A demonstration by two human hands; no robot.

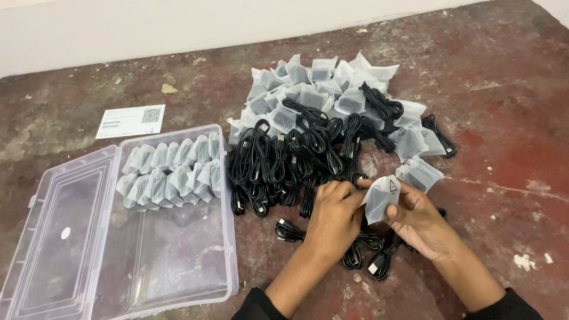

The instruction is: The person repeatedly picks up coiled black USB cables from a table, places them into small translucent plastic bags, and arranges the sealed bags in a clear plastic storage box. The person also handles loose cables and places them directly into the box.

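Note:
My left hand (332, 216) and my right hand (418, 220) together hold a small frosted plastic bag (379, 198) above the floor, each pinching one side of it. Directly beneath the hands lie a few loose coiled black cables (361, 252). Beyond them a row of coiled black cables (278, 163) is spread out, and behind that sits a heap of small frosted bags (323, 83), some with cables inside.
At the left an open clear plastic box (172, 266) holds two rows of bagged cables (169, 172) at its far end, its lid (56, 231) folded out flat. A white printed card (130, 120) lies behind it. The floor is worn red concrete.

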